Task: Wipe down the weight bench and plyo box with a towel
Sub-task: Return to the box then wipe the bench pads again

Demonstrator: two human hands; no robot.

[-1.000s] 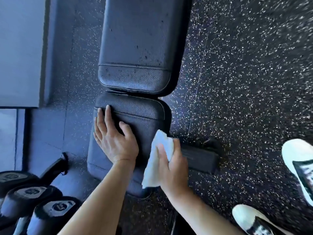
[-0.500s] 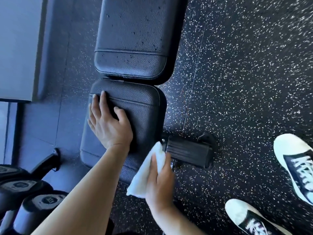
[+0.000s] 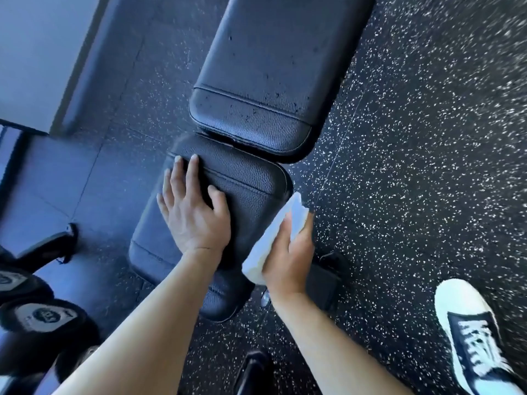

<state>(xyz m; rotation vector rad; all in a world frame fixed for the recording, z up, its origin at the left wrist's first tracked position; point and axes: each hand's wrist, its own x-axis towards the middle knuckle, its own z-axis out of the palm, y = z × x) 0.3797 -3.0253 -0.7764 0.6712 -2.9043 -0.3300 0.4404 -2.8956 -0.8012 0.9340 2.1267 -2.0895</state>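
Observation:
The black padded weight bench fills the middle of the head view: its long back pad [image 3: 273, 67] runs away from me and its shorter seat pad [image 3: 245, 183] lies nearer. My left hand [image 3: 194, 212] rests flat on the seat pad's left half, fingers spread. My right hand [image 3: 288, 258] presses a folded white towel [image 3: 282, 226] against the seat pad's right side edge. Small dark specks dot the back pad. No plyo box is in view.
Black dumbbells [image 3: 42, 315] lie at the lower left beside a bench foot [image 3: 48, 246]. A pale wall [image 3: 34, 52] stands at the upper left. Speckled rubber flooring [image 3: 413, 166] spreads to the right, with a white and navy sneaker [image 3: 470, 337] at the lower right.
My right hand has slid the towel forward along the seat pad's right edge. The view has tilted, so the bench now runs diagonally. My left hand stays planted on the seat.

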